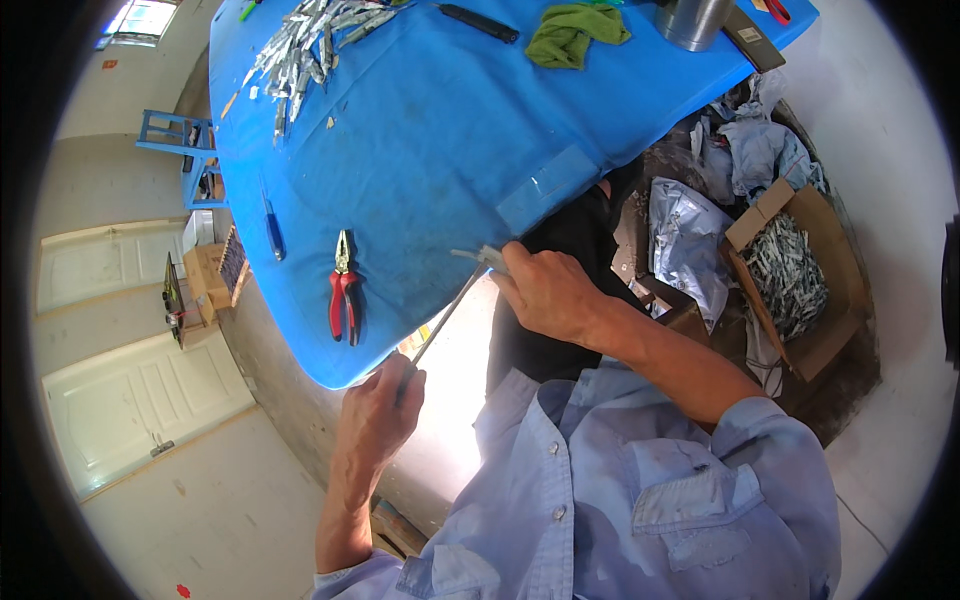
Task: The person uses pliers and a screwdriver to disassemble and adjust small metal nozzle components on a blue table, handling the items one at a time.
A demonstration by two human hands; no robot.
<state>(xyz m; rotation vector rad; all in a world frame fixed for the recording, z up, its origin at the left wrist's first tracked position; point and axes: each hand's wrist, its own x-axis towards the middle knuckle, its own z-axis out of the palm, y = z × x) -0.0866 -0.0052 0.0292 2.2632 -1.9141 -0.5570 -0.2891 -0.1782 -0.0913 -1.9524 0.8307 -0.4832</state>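
My left hand [383, 412] is closed round the handle of a screwdriver [448, 318], whose long metal shaft slants up to the right. Its tip meets a small silver-grey metal piece [490, 257] pinched in my right hand [552, 288], just past the table's near edge. My fingers hide much of the piece, so its exact kind is unclear. On the blue-covered table [420, 190], red-handled pliers [344, 288] lie nearest my left hand. Farther left lies a blue-handled screwdriver [272, 228].
A pile of silver-grey pieces [305, 60] covers the table's far left. A black tool [478, 22], green cloth [575, 35] and metal cup [690, 22] lie along the far side. At right, a cardboard box [850, 270] of similar pieces stands beside a silver bag [688, 240].
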